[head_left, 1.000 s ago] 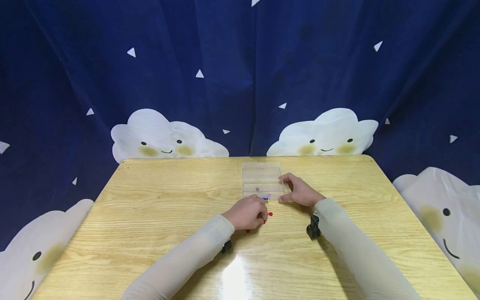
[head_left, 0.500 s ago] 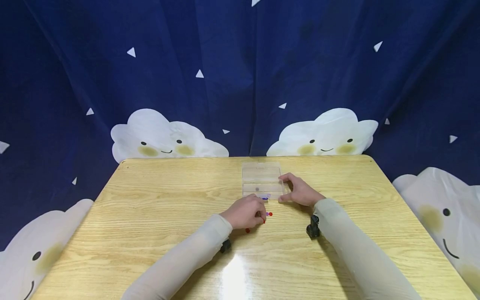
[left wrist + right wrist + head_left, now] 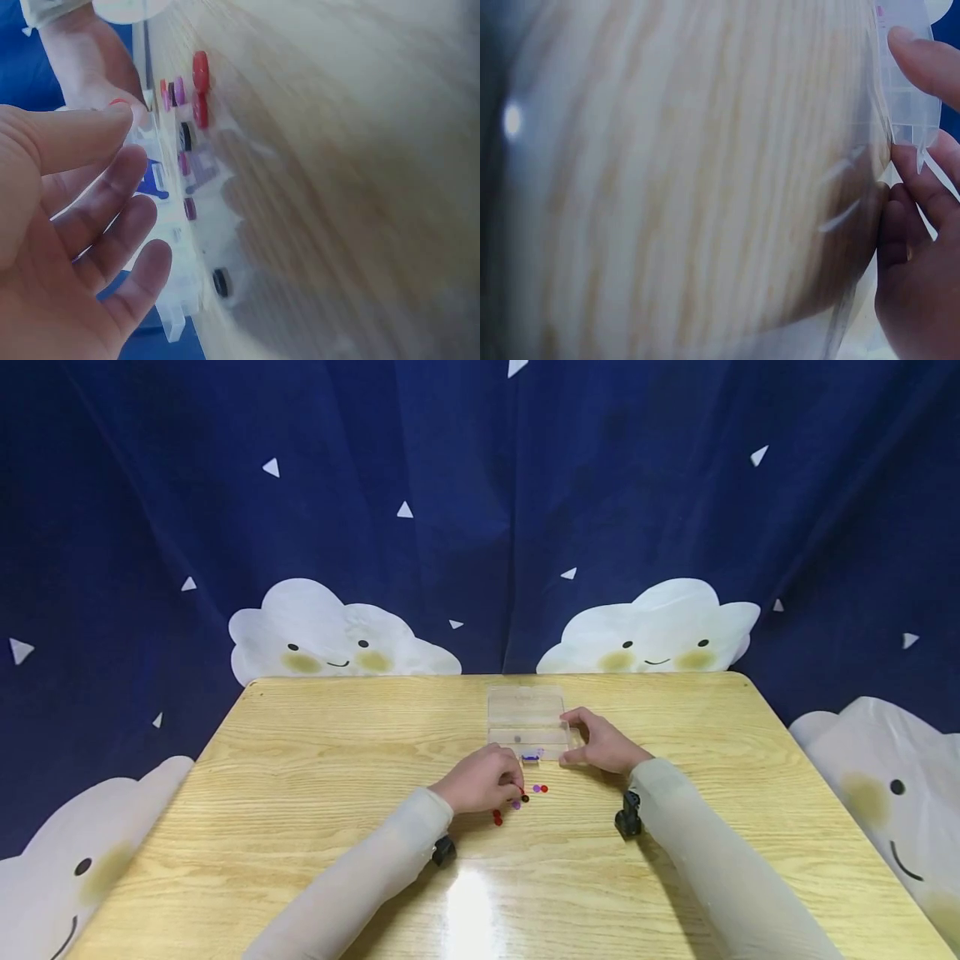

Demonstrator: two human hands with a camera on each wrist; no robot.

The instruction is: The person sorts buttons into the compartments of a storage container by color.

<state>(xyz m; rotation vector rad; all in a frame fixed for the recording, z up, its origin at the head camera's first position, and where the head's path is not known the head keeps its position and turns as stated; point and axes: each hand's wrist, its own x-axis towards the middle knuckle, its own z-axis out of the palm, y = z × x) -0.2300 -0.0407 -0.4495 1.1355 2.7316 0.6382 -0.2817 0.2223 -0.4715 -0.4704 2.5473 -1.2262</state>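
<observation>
My left hand (image 3: 482,779) hovers just above the table, left of several small round discs. Its thumb and index finger pinch a small red disc (image 3: 118,100), mostly covered by the fingertips; the other fingers are loosely bent. On the wood lie a pair of red discs (image 3: 498,817), a purple disc (image 3: 516,806) and a black disc (image 3: 220,283). Behind them a clear plastic box (image 3: 527,706) lies with its lid opened back. My right hand (image 3: 603,745) grips the box's right end, thumb on the near side and fingers on the far side, as the right wrist view also shows.
A blue marking (image 3: 530,758) shows at the box's front. The wooden table (image 3: 337,752) reaches back to a dark blue curtain (image 3: 480,510) printed with clouds. A black wrist camera (image 3: 628,817) sits under the right sleeve.
My left hand has drawn slightly left, and black and purple discs that it covered are now visible. The right hand keeps its hold on the box. The head view has shifted a little.
</observation>
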